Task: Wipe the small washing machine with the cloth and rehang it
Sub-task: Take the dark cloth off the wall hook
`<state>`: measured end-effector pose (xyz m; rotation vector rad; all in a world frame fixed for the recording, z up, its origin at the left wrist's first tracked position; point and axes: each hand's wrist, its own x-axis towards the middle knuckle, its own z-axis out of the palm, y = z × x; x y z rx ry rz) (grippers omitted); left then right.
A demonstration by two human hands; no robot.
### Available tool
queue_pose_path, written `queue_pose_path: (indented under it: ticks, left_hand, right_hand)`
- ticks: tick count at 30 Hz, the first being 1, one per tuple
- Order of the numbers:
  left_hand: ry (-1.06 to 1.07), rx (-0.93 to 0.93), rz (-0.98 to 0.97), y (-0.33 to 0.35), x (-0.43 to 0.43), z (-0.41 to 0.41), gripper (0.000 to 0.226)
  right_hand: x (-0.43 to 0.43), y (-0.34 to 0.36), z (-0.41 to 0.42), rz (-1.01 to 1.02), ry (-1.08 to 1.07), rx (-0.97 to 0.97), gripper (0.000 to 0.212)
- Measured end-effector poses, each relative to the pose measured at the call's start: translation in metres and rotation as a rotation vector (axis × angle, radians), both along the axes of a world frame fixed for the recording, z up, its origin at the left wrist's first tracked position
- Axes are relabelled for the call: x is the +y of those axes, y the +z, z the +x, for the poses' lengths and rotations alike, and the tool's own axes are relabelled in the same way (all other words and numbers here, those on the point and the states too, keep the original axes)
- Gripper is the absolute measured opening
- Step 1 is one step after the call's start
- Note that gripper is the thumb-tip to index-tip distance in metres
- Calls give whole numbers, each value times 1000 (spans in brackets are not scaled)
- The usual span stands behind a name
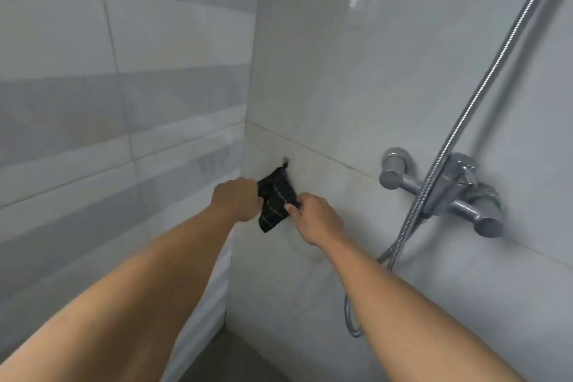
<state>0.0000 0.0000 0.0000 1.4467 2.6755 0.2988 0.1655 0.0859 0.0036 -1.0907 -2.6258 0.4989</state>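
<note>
Black checked cloth with pale stripes point(276, 200) hangs by its top corner loop from a small metal wall hook point(285, 161) near the tiled corner, left of the chrome shower mixer tap point(446, 192). The left hand point(237, 198) has its grip closed on the cloth's left edge; the right hand point(313, 217) pinches the right edge between thumb and fingers. It looks soft, light and limp (likely to bunch), so taking it near the loop seems best. No washing machine is in view.
</note>
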Motion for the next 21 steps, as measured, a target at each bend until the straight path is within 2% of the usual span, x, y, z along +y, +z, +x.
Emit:
queue_pose_path:
  ticks: [4, 9, 14, 17, 21]
  left_hand:
    - [-30, -13, 138, -16, 42, -24, 27]
    - [-66, -50, 178, -40, 80, -49, 29]
    - [-64, -136, 255, -54, 99, -51, 15]
    - [-58, -139, 252, -52, 102, -49, 8]
    - [-25, -63, 168, -39, 89, -49, 10]
  right_hand:
    - [29, -21, -36, -25, -65, 63, 32]
    - [50, -39, -62, 0, -135, 161, 35]
    - [63, -48, -78, 4, -136, 206, 17]
    - [63, -48, -90, -62, -162, 214, 10]
    - [60, -42, -92, -113, -189, 243, 19]
